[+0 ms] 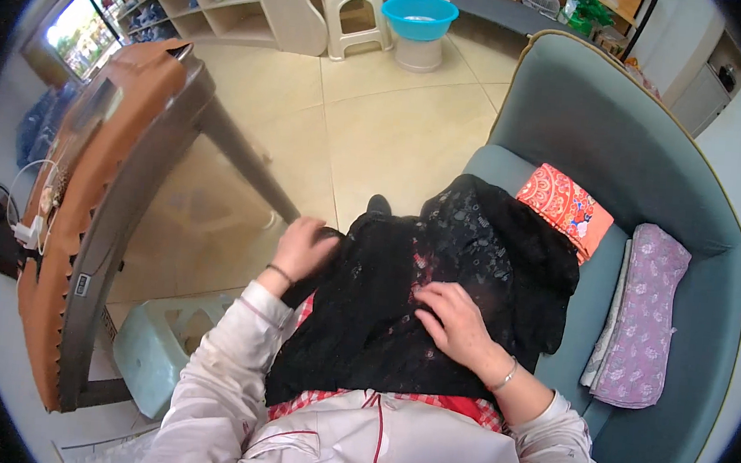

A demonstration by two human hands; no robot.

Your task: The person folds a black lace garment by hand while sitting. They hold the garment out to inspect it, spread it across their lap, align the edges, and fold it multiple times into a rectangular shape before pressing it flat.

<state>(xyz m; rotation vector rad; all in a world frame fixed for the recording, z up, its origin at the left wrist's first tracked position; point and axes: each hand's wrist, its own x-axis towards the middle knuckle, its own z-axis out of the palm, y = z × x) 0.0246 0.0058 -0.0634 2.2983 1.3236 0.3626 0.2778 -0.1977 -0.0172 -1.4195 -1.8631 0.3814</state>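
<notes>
A black garment with lace panels (354, 326) lies spread across my lap. Its see-through lace lets some red show near the middle. At the garment's left edge my left hand (301, 250) has its fingers bent around dark cloth. My right hand (455, 318) rests on the lace part, thumb apart from the other fingers, fingertips touching the fabric. Beneath the garment, red-and-white checked cloth (309, 403) peeks out along my waist.
To my right, a grey-green sofa (610, 120) holds folded orange patterned cloth (564, 208) and folded purple floral cloth (647, 314). On the left stand a table with a brown cover (119, 159) and a pale green stool (152, 354). Ahead are a blue basin (419, 18) and white stool (352, 17).
</notes>
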